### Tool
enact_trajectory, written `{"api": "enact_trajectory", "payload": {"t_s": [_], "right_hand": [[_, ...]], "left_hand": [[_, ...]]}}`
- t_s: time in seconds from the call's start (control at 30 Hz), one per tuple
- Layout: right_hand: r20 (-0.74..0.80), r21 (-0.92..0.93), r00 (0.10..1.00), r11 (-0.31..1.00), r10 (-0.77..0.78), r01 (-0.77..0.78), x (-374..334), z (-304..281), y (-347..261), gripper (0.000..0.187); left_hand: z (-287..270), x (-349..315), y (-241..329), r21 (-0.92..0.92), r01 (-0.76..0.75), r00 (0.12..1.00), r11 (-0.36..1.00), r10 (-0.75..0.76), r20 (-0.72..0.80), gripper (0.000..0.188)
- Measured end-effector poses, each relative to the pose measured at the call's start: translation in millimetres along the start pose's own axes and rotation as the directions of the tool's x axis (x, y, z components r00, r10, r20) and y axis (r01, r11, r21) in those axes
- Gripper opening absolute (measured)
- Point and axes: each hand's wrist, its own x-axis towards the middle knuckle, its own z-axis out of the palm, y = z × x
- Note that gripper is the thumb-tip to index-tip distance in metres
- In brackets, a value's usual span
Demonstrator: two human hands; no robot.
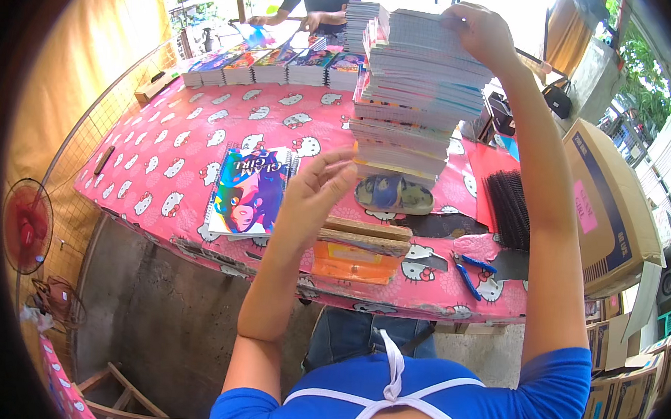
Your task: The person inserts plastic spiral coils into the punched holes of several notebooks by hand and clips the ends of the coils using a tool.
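A tall stack of paper blocks point(423, 86) rises from the pink table, its page edges showing in white and coloured layers. My right hand point(481, 38) is at the stack's top right corner, fingers bent and closed on the top sheets. Lower down, my left hand point(323, 185) hovers by the stack's near left side with its fingers apart, holding nothing. A colourful spiral notebook point(248, 194) lies left of that hand. A slide sandal point(394, 194) rests right in front of the stack.
Blue-handled pliers point(470, 275), an orange holder with a wooden top point(356, 259) and black binding coils point(508, 209) lie near the front. Finished notebooks point(270, 68) line the far side, where another person point(322, 7) works. A large carton point(612, 214) stands right.
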Motion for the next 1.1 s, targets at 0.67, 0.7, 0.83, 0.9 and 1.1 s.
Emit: {"api": "enact_trajectory", "payload": {"t_s": [0.67, 0.7, 0.83, 0.9, 1.1], "right_hand": [[-0.061, -0.252, 0.978, 0.951, -0.201, 0.18, -4, 19, -21, 0.019], [-0.078, -0.253, 0.979, 0.954, -0.188, 0.162, -4, 19, -22, 0.018], [-0.117, -0.162, 0.978, 0.975, -0.17, 0.15, -3, 16, -18, 0.021], [-0.124, -0.062, 0.981, 0.988, -0.15, 0.144, -1, 11, -13, 0.023], [-0.182, -0.05, 0.96, 0.977, -0.214, 0.209, -10, -20, 4, 0.016]], "left_hand": [[18, 26, -87, -0.41, 0.202, 0.971, 0.89, -0.237, -0.036, 0.025], [19, 24, -86, -0.404, 0.188, 0.97, 0.895, -0.233, -0.066, 0.025], [21, 21, -89, -0.394, 0.115, 0.985, 0.912, -0.157, -0.075, 0.026], [23, 19, -84, -0.364, 0.129, 0.983, 0.922, -0.168, -0.078, 0.029], [13, 33, -68, -0.689, 0.308, 0.945, 0.656, -0.295, 0.141, 0.031]]}}
